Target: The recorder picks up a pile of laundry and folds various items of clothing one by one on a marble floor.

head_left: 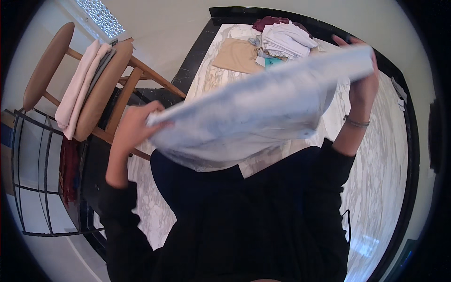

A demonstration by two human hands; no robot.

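Note:
A pale blue-white garment point(244, 113), blurred by motion, is stretched between my two hands above my lap. Its kind cannot be made out. My left hand point(138, 124) pinches its left end, with the thumb on the near side. At the upper right, my right hand point(365, 84) grips the opposite end, which sits higher, so the cloth slants. Part of the right hand's fingers is hidden behind the fabric. The lower part of the cloth hangs down toward my dark-clothed legs.
On the marble floor point(380, 155) ahead lie a stack of white folded clothes point(286, 40), a beige cloth point(235, 55) and a maroon cloth point(268, 22). To the left, a wooden chair point(124, 101) carries folded pink cloths point(77, 89). A black metal rack point(47, 191) stands nearer.

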